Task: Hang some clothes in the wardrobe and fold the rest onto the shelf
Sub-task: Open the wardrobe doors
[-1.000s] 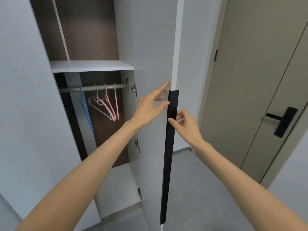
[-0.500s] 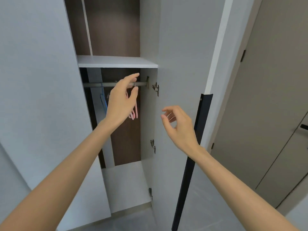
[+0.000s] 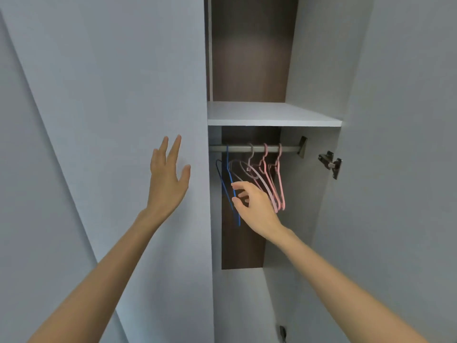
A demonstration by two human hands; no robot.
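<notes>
Wardrobe (image 3: 309,70) dead ahead, fills the view, right bay open. White shelf (image 3: 272,115) spans the bay at mid height; dark brown back panel (image 3: 249,58) shows above and below it. Just under the shelf a metal rail (image 3: 289,149) runs side to side, its right end seated in a bracket (image 3: 302,146) on the side wall. Bare hangers on the rail: blue hanger (image 3: 227,159) far left, greyish hanger (image 3: 251,157) next, two pink hangers (image 3: 279,184) on the right, all bunched close and hanging at a slant. Left hand (image 3: 168,179) is raised in front of the grey left panel (image 3: 111,120), back of the hand to the camera, fingers straight, spread and pointing up, holding nothing; whether it touches the panel I cannot tell. Right hand (image 3: 257,209) is in the bay opening below the rail, in front of the hangers. Its fingers are loosely curled, thumb and forefinger apart, with the blue hanger's wire running right by their tips. No closed grip visible, and contact with the wire cannot be told. Right door (image 3: 395,144) stands swung open, with a metal hinge (image 3: 330,164) on its inner face. Bare forearms enter from both bottom corners. The bay's white floor (image 3: 237,293) is visible below the back panel.
</notes>
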